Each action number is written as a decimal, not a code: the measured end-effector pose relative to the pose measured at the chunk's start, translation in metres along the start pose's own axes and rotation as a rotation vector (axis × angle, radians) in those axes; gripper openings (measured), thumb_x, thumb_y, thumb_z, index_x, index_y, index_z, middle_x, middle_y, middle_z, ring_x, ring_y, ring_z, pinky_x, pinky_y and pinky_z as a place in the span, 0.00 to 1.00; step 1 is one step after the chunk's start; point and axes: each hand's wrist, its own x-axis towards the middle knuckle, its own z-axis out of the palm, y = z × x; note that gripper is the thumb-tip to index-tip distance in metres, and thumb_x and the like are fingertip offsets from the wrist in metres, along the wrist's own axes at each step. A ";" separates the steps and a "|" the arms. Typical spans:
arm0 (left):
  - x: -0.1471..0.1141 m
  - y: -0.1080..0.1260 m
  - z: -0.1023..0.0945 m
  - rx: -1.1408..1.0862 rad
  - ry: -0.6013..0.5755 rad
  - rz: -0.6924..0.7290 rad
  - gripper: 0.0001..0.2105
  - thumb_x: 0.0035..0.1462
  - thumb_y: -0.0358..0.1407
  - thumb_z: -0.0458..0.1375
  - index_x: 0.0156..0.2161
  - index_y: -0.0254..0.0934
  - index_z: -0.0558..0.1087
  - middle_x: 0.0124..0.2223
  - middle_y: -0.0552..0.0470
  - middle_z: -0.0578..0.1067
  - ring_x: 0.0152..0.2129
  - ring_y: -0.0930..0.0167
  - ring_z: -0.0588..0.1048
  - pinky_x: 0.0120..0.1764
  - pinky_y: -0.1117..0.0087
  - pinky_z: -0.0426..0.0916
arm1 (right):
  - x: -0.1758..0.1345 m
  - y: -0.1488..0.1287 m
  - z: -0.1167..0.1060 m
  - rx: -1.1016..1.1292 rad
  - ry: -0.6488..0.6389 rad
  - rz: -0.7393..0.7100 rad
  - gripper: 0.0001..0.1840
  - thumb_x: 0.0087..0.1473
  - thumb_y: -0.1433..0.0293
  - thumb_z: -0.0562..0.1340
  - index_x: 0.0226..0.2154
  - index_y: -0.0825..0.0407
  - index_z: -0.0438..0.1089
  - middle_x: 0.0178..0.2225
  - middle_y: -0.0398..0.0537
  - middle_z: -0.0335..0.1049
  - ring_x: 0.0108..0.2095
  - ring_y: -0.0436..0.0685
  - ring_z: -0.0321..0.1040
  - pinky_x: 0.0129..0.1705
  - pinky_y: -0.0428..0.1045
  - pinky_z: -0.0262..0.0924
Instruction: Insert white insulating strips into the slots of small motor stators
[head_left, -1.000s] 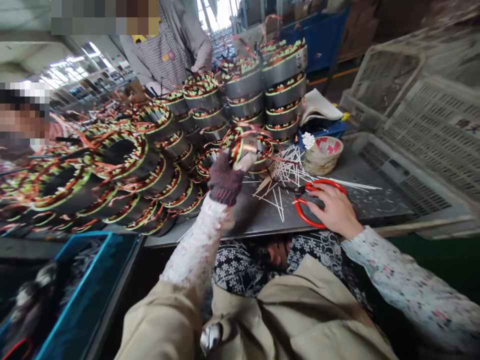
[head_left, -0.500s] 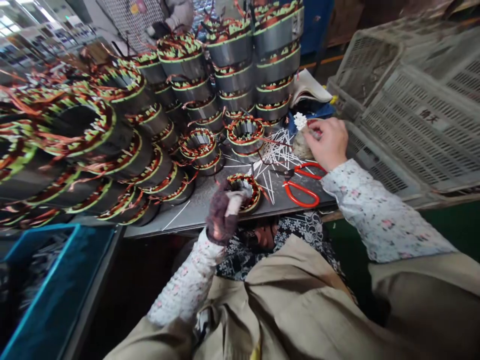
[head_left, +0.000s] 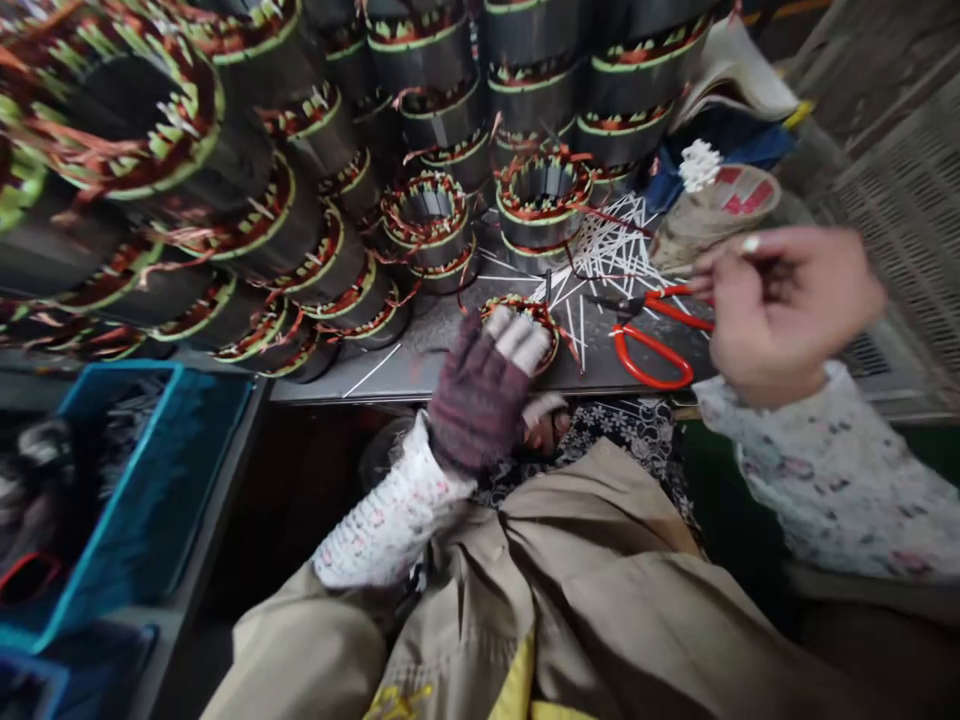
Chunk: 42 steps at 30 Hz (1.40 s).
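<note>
Gloved left hand [head_left: 480, 405] lies fingers-down over a copper-wound ring [head_left: 553, 348] at the table's [head_left: 401, 372] front edge, no telling whether it grips; bare right hand [head_left: 795, 305] pinches narrow on a small white bit [head_left: 750, 243], blurred, beside red-handled shears [head_left: 634, 306], loose white sticks [head_left: 615, 240] scattered just beyond

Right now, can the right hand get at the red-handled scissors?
Likely yes: the right hand is just beside the red-handled scissors, and nothing appears to cover their nearer handle loop. Its fingers are curled in, though; whether they hold something isn't clear.
</note>
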 end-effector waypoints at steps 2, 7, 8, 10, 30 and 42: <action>0.006 -0.021 0.005 -0.062 -0.106 -0.041 0.21 0.63 0.51 0.64 0.52 0.38 0.77 0.52 0.43 0.82 0.54 0.57 0.80 0.68 0.41 0.64 | -0.017 -0.023 0.015 0.043 0.009 0.008 0.10 0.63 0.57 0.65 0.36 0.44 0.74 0.37 0.51 0.78 0.39 0.63 0.76 0.37 0.60 0.73; 0.001 -0.024 0.022 -0.141 -0.150 -0.152 0.18 0.65 0.49 0.62 0.51 0.37 0.78 0.45 0.45 0.84 0.47 0.61 0.82 0.60 0.49 0.73 | -0.050 -0.059 0.043 0.148 0.037 -0.070 0.07 0.63 0.62 0.63 0.32 0.44 0.71 0.33 0.48 0.78 0.34 0.61 0.76 0.35 0.58 0.72; 0.001 -0.018 0.023 -0.143 -0.113 -0.179 0.20 0.66 0.48 0.62 0.54 0.36 0.76 0.47 0.43 0.83 0.50 0.60 0.81 0.61 0.50 0.72 | -0.054 -0.061 0.045 0.165 0.045 -0.109 0.07 0.63 0.66 0.62 0.31 0.45 0.71 0.31 0.47 0.78 0.32 0.60 0.76 0.34 0.57 0.72; 0.000 -0.008 0.024 -0.151 -0.058 -0.217 0.26 0.65 0.48 0.62 0.61 0.33 0.71 0.50 0.40 0.82 0.55 0.58 0.78 0.63 0.50 0.70 | -0.059 -0.062 0.046 0.185 0.052 -0.167 0.09 0.63 0.71 0.58 0.30 0.45 0.69 0.28 0.45 0.77 0.29 0.57 0.74 0.31 0.54 0.70; -0.005 -0.011 0.030 -0.164 -0.049 -0.256 0.37 0.65 0.50 0.60 0.72 0.40 0.54 0.60 0.40 0.76 0.63 0.57 0.71 0.66 0.52 0.69 | -0.052 -0.054 0.044 0.226 0.014 0.014 0.12 0.63 0.70 0.57 0.27 0.46 0.65 0.22 0.43 0.70 0.22 0.55 0.68 0.23 0.52 0.61; -0.003 -0.012 0.029 -0.166 -0.074 -0.244 0.36 0.66 0.48 0.59 0.72 0.37 0.54 0.53 0.41 0.80 0.60 0.57 0.74 0.67 0.49 0.66 | -0.055 -0.056 0.045 0.123 0.049 0.109 0.14 0.64 0.68 0.58 0.25 0.45 0.63 0.21 0.42 0.66 0.21 0.54 0.63 0.24 0.53 0.57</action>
